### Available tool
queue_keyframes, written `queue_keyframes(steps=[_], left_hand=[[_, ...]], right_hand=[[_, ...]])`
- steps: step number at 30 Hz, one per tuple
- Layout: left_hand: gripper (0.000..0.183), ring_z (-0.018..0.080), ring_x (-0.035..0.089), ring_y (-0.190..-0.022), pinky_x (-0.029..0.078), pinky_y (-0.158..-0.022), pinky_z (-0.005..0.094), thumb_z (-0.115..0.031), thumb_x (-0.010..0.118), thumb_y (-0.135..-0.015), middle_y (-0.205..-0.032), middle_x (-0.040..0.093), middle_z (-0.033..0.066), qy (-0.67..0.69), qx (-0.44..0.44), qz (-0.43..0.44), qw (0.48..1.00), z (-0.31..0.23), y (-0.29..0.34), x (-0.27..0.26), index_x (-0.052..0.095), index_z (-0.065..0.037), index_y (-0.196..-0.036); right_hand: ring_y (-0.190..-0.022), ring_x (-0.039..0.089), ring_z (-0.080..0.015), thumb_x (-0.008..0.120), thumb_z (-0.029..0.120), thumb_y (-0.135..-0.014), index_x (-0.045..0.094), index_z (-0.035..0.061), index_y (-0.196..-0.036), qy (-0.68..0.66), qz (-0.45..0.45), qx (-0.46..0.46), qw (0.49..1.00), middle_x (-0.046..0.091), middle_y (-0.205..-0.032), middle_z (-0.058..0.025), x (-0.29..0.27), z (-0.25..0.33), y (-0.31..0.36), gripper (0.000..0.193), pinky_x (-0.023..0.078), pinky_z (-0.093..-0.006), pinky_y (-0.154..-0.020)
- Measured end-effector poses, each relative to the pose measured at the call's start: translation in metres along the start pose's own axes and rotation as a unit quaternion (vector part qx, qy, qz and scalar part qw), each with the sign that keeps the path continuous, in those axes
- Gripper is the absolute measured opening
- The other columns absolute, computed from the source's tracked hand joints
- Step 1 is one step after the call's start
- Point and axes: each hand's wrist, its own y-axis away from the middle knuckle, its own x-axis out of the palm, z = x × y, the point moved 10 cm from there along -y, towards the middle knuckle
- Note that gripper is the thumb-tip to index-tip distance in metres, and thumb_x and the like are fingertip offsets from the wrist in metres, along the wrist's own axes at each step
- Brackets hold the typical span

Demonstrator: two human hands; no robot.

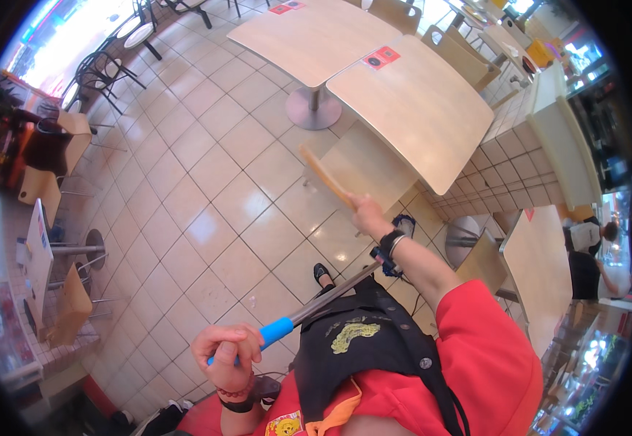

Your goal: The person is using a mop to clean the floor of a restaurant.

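Note:
My left hand [229, 354] is closed around the blue grip of a metal pole [323, 299] held slantwise across the front of my black apron [374, 320]. The pole's far end runs toward my right forearm, where a dark blue, stringy-looking bundle [403, 227] shows partly; I cannot tell whether it is a mop head. My right hand [367, 214] grips the top edge of a light wooden chair's backrest [325, 174]. That chair's seat [374, 156] reaches under the near light wood table [418, 109].
A second table [323, 36] adjoins the near one on a round metal base [313, 109]. Another table [541, 269] and chair [481, 265] stand at my right. At the left are a table [38, 254] and a wooden chair [73, 309]. Glossy tiles [214, 182] cover the floor.

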Motion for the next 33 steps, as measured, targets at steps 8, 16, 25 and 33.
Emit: queue_keyframes(steps=[8,16,25,33], left_hand=[[0.016,0.0162,0.048,-0.041,0.044,-0.053,0.0362,-0.008,0.050,-0.092,-0.045,0.047,0.0036,0.005,-0.010,0.019,1.000,0.011,-0.037,0.009,0.061,0.002,-0.094],[0.017,0.0166,0.049,-0.040,0.043,-0.053,0.0352,-0.009,0.049,-0.093,-0.046,0.049,0.0043,-0.004,-0.002,0.013,1.000,0.010,-0.043,0.009,0.061,0.002,-0.095],[0.017,0.0160,0.049,-0.041,0.042,-0.053,0.0350,-0.015,0.051,-0.093,-0.046,0.049,0.0041,-0.019,0.021,0.056,0.998,0.011,-0.044,0.030,0.057,0.000,-0.099],[0.019,0.0187,0.058,-0.058,0.048,-0.064,0.0374,-0.015,0.058,-0.089,-0.060,0.056,0.0053,-0.031,0.074,0.109,0.991,0.010,-0.016,0.078,0.058,-0.002,-0.102]], right_hand=[[-0.098,0.059,-0.0382,0.055,-0.005,-0.074,0.057,0.0166,-0.131,-0.110,-0.039,-0.115,0.987,0.064,-0.103,-0.0177,0.026,0.051,0.023,0.061,0.051,-0.0445,-0.083],[-0.087,0.061,-0.0432,0.056,-0.002,-0.076,0.059,0.0172,-0.131,-0.179,-0.052,-0.193,0.963,0.063,-0.092,-0.0232,0.014,0.078,-0.018,0.058,0.050,-0.0463,-0.074],[-0.096,0.064,-0.0366,0.056,0.007,-0.081,0.054,0.0170,-0.135,-0.161,0.096,-0.139,0.972,0.067,-0.104,-0.0193,0.014,0.101,-0.058,0.055,0.051,-0.0432,-0.083],[-0.108,0.060,-0.0348,0.058,-0.012,-0.066,0.066,0.0162,-0.116,-0.213,-0.013,-0.212,0.954,0.066,-0.111,-0.0169,-0.037,-0.019,0.075,0.058,0.048,-0.0421,-0.092]])
